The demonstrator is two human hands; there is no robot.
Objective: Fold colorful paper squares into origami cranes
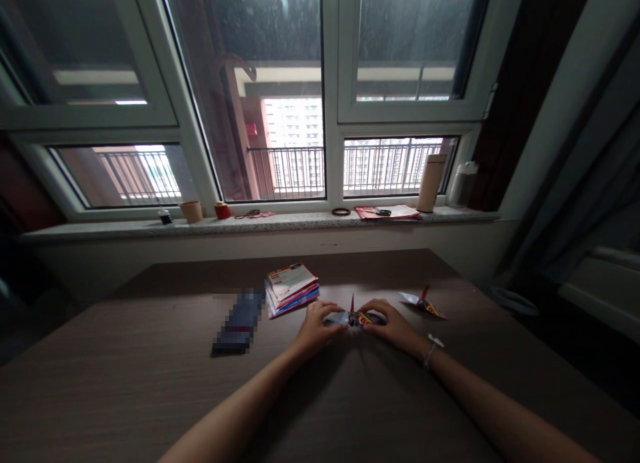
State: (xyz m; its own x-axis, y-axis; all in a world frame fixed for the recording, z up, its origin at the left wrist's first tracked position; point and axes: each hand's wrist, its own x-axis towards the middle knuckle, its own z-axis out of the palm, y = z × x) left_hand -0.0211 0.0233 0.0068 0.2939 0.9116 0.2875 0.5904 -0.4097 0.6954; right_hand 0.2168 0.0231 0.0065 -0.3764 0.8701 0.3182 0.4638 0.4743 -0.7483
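Both hands hold a folded paper crane (354, 318) between them, just above or on the brown table (150, 383). My left hand (316, 326) is closed on its pale wing, with thumb and fingers on either side. Its printed red and yellow wing is pinched by my right hand (393, 326), which wears a bracelet at the wrist. A pointed red tip sticks up from the crane's middle. Another paper crane (425, 304) of similar print rests on the table to the right.
Left of my hands lie a stack of printed papers (293, 288) and a dark, pixelated flat object (240, 322). Along the windowsill (300, 222) stand a paper cup (191, 212), a red spool-like object (222, 210), a tan cylinder (431, 183) and more papers (400, 213) with scissors (383, 212).
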